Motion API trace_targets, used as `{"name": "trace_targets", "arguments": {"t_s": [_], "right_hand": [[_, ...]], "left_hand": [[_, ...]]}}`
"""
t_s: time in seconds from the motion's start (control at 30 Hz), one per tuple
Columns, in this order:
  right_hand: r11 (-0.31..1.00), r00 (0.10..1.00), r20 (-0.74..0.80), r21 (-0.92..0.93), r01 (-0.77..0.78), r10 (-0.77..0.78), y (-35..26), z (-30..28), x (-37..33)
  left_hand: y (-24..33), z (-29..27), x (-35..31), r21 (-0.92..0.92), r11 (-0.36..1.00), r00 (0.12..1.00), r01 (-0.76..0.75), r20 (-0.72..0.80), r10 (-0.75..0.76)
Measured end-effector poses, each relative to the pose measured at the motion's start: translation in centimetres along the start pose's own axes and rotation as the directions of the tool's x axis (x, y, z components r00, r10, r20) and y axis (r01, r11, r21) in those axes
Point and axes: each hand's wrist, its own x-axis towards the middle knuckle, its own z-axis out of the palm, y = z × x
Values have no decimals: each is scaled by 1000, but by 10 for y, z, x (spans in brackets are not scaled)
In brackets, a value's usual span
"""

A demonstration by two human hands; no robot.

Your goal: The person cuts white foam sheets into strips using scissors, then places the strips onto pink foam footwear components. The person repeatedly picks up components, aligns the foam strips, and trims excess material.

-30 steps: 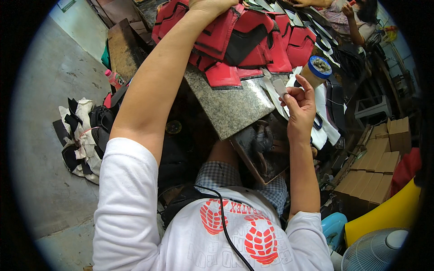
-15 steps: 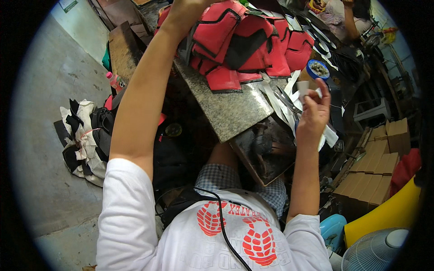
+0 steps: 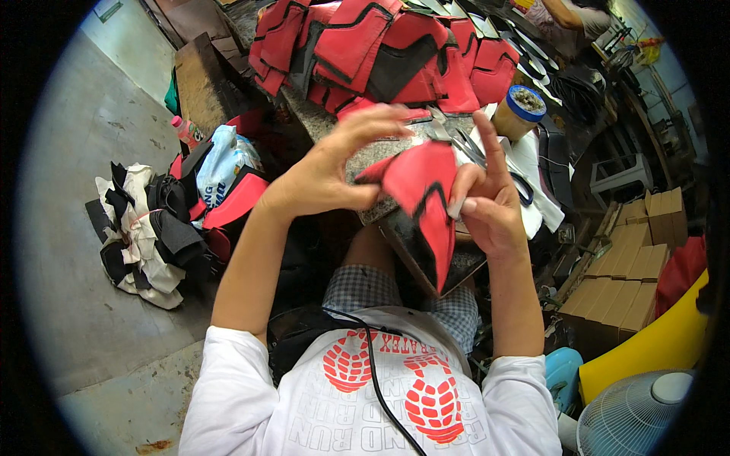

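1. On my remote feed, a red piece (image 3: pixel 414 171) with black trim is at the centre of the frame, between the 2 hands and in front of a dark tray (image 3: pixel 473 262).
2. The right hand (image 3: pixel 490 201), right of centre, pinches a pale tab (image 3: pixel 455 207) between thumb and finger, its index finger raised. The red piece's right edge meets those fingers; whether they also grip it, I cannot tell. I judge the small pinch leaves the tab's end exposed.
3. The left hand (image 3: pixel 327 167), left of centre, is spread wide around the piece's left tip, thumb below and blurred fingers above. I cannot tell whether it touches; the spread seems to suit the piece's width.
4. More red panels (image 3: pixel 350 42) overlap on the worktop (image 3: pixel 303 114), upper middle, probably piled there for reach.
5. In my view, the piece's lower tip overlaps the tray's near rim. The blue-lidded jar (image 3: pixel 517 114) and scissors (image 3: pixel 523 190) sit near the right hand, so I judge room tighter there. The scrap bundle (image 3: pixel 144 243), at left, is well apart, leaving the left arm more swing.
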Motion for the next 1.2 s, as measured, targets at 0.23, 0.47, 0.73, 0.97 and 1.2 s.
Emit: {"name": "trace_targets", "arguments": {"t_s": [0.23,0.47,0.73,0.97,1.2], "right_hand": [[924,992,-44,-369,97,-121,8,23,-11],[750,995,11,-657,80,-97,6,44,-19],[870,980,-158,-492,26,-119,-21,63,-9],[773,983,-71,-628,89,-171,-15,70,6],[775,979,-44,-619,130,-199,-17,72,5]], "left_hand": [[27,33,-38,-731,527,803,433,46,-595],[44,43,-34,-927,314,790,205,-32,-612],[53,47,-40,-902,377,813,208,-54,-579],[63,53,-42,-915,380,825,135,-109,-554],[70,56,-40,-877,446,788,180,-143,-599]]}}
